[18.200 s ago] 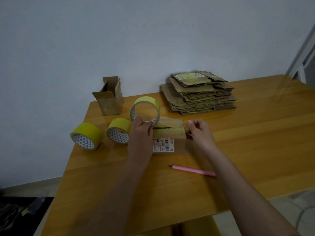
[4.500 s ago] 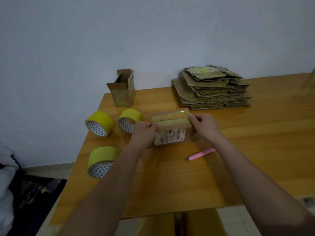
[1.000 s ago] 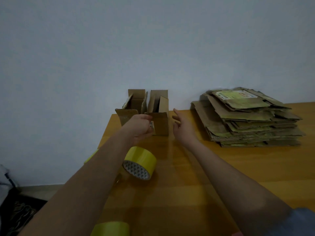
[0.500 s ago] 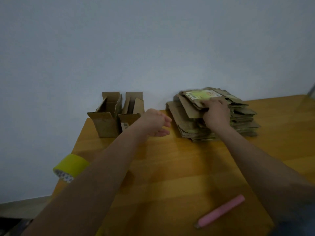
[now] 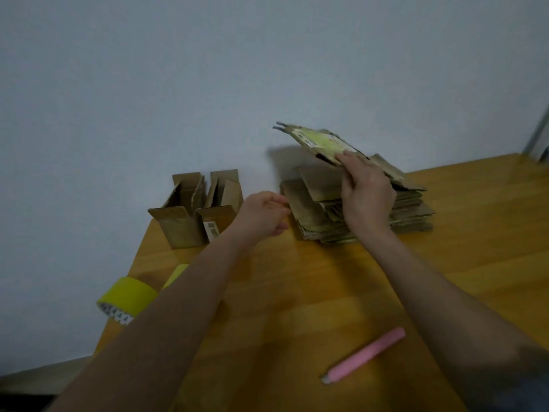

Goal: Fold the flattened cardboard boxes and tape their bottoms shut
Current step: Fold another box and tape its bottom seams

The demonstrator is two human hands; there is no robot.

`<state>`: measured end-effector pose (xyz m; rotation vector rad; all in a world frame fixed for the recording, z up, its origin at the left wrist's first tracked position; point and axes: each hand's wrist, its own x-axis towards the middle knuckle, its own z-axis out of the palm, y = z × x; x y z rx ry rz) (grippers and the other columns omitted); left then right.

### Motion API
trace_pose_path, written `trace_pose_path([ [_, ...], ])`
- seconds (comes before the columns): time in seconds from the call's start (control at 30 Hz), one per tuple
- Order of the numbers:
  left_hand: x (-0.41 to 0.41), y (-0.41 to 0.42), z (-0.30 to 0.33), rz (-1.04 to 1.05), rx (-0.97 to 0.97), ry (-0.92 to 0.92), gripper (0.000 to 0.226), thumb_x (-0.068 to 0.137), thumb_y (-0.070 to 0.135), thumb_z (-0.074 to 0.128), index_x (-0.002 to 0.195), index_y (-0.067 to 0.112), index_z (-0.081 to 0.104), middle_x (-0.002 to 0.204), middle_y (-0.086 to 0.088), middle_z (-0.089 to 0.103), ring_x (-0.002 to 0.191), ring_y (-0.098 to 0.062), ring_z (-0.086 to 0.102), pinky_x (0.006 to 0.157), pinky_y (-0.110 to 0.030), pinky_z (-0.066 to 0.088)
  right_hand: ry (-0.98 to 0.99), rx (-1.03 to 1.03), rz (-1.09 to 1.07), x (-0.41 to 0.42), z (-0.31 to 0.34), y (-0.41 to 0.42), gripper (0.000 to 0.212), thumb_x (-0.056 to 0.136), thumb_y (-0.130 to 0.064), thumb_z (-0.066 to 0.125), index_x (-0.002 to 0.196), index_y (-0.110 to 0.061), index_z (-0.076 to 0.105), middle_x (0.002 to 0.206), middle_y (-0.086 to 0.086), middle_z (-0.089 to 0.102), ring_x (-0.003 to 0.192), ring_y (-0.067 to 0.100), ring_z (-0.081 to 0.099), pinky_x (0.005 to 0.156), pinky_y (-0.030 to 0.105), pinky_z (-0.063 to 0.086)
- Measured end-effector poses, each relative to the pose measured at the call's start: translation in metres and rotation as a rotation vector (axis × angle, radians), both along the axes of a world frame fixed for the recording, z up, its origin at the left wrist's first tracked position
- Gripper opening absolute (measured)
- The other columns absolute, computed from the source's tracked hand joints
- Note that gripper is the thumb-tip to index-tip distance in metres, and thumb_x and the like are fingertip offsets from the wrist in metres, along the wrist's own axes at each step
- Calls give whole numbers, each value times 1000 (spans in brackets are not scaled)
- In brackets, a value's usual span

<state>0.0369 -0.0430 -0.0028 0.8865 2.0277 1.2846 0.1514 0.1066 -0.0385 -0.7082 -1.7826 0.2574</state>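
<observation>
A stack of flattened cardboard boxes [image 5: 410,209] lies at the back of the wooden table [image 5: 297,292]. My right hand [image 5: 367,194] grips the top flattened box [image 5: 318,141], which bears a yellow-green label, and holds it tilted up off the stack. My left hand [image 5: 263,215] hovers left of the stack with its fingers loosely curled and nothing in it. Two folded boxes [image 5: 181,212] [image 5: 222,200] stand upright side by side at the back left, tops open.
A yellow tape roll [image 5: 126,298] lies at the table's left edge, and a second roll [image 5: 175,275] is mostly hidden behind my left forearm. A pink cutter [image 5: 364,355] lies near the front. A pale wall rises right behind the table.
My right hand has lifted the top flattened box up off the stack. My left hand has stayed near the folded boxes.
</observation>
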Motion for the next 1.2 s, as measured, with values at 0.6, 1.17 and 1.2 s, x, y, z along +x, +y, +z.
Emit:
trace_pose_path([
  [0.6,89,-69,4,-167,155,231,117,61,55,84,153,40,15,154,8,32,137,-14,37,109,-41,41,189,-662,423,79,57,-102,13,92,-25,67,80,-22,70,69,-8,67,53,1,61,54,22,51],
  [1.17,94,-123,6,64,-19,146,26,96,16,56,121,9,60,101,-8,67,91,-19,64,74,-33,58,-239,-914,628,99,17,-140,70,89,-20,69,148,-29,32,124,-3,45,116,26,54,91,44,56],
  [1.2,94,-124,7,38,-72,153,23,95,15,58,117,9,61,103,-8,67,92,-20,65,74,-33,58,-227,-914,626,98,16,-141,68,91,-13,65,149,-29,32,128,-1,45,116,28,54,87,43,57],
])
